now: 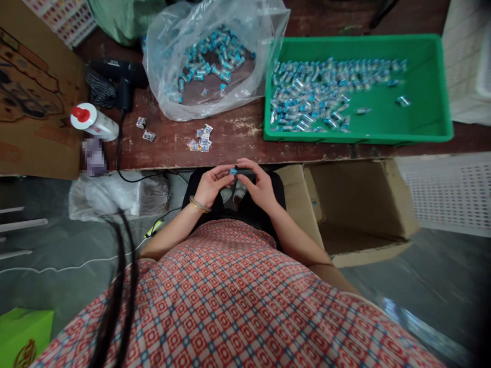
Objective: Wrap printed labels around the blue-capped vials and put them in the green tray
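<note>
Between the two hands, over the lap and just short of the edge of the table [245, 145], is a small blue item [232, 171]. The left hand [210, 187] pinches the item between thumb and fingertips; a bracelet [200, 205] encircles its wrist. The right hand [263, 188] is curved, with thumb and index finger parted at the item's right side; whether these digits contact the item cannot be told.

Directly beyond the left hand, a group of small printed packets [205, 139] lies on the table. Farther beyond it, a clear plastic bag [163, 76] contains small blue-capped vials [224, 61]. Beyond and to the right of the right hand, a green tray [425, 110] contains many similar vials, massed mainly toward its left side. Near the right hand, on its right and below table level, is an open cardboard box [301, 197].
</note>
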Demonstrator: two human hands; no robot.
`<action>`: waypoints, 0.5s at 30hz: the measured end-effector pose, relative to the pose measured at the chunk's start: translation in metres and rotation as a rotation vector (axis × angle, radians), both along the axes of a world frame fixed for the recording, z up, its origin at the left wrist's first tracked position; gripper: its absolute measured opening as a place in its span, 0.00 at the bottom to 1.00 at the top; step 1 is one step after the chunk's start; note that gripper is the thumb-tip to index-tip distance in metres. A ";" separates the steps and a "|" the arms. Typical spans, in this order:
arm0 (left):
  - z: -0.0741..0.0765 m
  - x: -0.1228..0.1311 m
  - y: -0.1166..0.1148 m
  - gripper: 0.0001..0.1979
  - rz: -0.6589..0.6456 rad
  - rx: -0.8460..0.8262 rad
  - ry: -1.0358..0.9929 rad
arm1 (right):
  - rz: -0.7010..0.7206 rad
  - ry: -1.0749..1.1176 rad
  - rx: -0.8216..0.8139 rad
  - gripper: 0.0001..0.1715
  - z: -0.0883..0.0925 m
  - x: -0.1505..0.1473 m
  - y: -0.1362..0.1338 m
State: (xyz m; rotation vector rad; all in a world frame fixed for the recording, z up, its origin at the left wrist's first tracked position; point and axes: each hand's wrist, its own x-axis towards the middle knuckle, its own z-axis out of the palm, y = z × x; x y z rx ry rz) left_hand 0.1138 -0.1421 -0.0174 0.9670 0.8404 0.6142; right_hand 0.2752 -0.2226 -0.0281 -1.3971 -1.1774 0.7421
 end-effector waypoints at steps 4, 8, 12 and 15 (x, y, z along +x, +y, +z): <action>0.002 0.000 -0.004 0.26 0.002 0.131 0.024 | 0.046 -0.029 0.022 0.07 -0.001 -0.001 0.001; -0.002 0.001 -0.006 0.26 -0.024 0.218 0.042 | 0.046 0.034 -0.008 0.08 -0.004 -0.004 0.000; -0.040 0.004 -0.004 0.30 0.007 0.224 0.152 | 0.002 0.063 -0.050 0.10 -0.006 0.018 0.003; -0.084 -0.011 0.004 0.21 -0.094 0.310 0.379 | -0.177 -0.021 -0.030 0.11 -0.011 0.076 0.012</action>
